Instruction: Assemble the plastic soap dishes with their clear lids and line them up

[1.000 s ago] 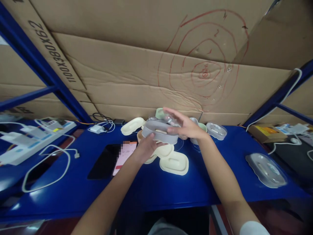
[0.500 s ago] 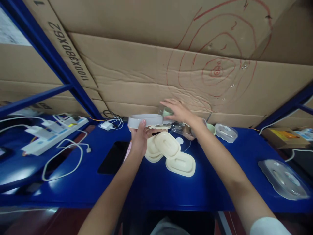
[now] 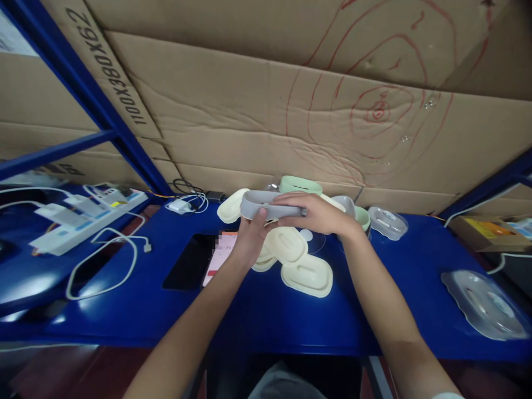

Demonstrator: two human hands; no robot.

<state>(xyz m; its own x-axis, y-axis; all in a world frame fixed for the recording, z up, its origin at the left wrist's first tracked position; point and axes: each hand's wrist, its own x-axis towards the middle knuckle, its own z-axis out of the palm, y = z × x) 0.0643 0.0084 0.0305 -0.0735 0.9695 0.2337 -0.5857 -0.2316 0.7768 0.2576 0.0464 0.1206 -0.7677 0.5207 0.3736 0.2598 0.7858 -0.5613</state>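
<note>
Both hands hold a grey oval plastic tray (image 3: 260, 204) above the blue table (image 3: 257, 316). My left hand (image 3: 249, 238) grips its near edge from below, thumb on the rim. Laid over its right end, my right hand (image 3: 320, 215) has its fingers closed along the rim. Under the hands lie cream oval lids (image 3: 307, 274) in a loose pile. A pale green tray (image 3: 300, 185) sits just behind the grey one.
A phone (image 3: 218, 250) and a dark pad (image 3: 187, 268) lie left of the pile. Power strips (image 3: 78, 217) and a white cable (image 3: 103, 260) are at far left. Clear plastic covers (image 3: 486, 303) rest at right. Cardboard walls (image 3: 266, 111) close off the back.
My right hand came back from reaching toward the rear items and now closes on the grey tray's right end. The tray sits slightly lower and more centred between both hands.
</note>
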